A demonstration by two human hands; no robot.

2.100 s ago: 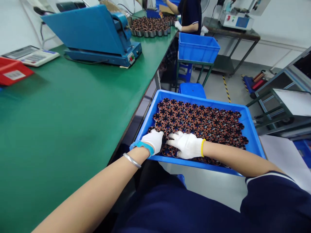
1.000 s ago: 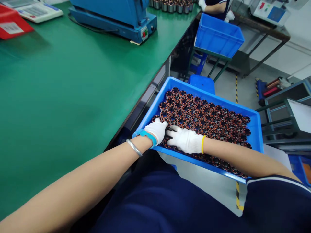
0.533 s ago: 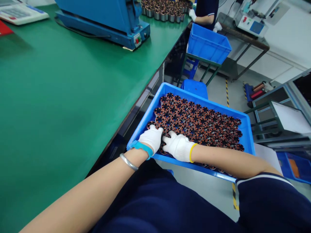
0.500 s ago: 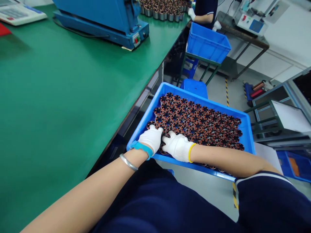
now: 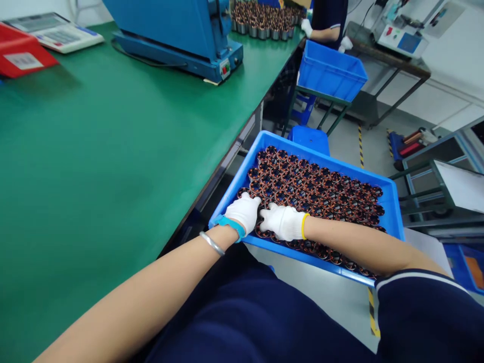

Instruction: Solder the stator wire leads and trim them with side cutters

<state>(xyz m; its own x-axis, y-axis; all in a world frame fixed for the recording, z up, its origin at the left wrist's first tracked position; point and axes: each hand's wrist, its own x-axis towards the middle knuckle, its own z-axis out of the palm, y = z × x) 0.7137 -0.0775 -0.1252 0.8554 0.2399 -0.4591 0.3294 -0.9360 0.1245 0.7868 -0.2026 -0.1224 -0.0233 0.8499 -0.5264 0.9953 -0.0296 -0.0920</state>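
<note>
A blue tray (image 5: 395, 201) holds rows of round motor stators (image 5: 302, 184) with copper windings, standing packed side by side. My left hand (image 5: 245, 212), in a white glove, is at the tray's near left corner with its fingers curled down around a stator. Just to the right, my right hand (image 5: 283, 222), also gloved, has its fingers bent over a stator in the near rows. Both hands' fingertips are partly hidden among the parts. My right forearm crosses over the near right rows.
A green workbench (image 5: 113, 151) runs along my left, bearing a blue machine (image 5: 170, 35), a scale (image 5: 56, 33) and a red bin (image 5: 24, 53). More stators (image 5: 264, 20) stand at its far end by a co-worker (image 5: 328, 22). Beyond the tray are a blue crate (image 5: 333, 73) and a blue stool (image 5: 310, 138).
The view has shifted, so the bench and tray appear farther right and more of the red bin shows. Both hands stay at the same corner of the tray, with only slight finger movement.
</note>
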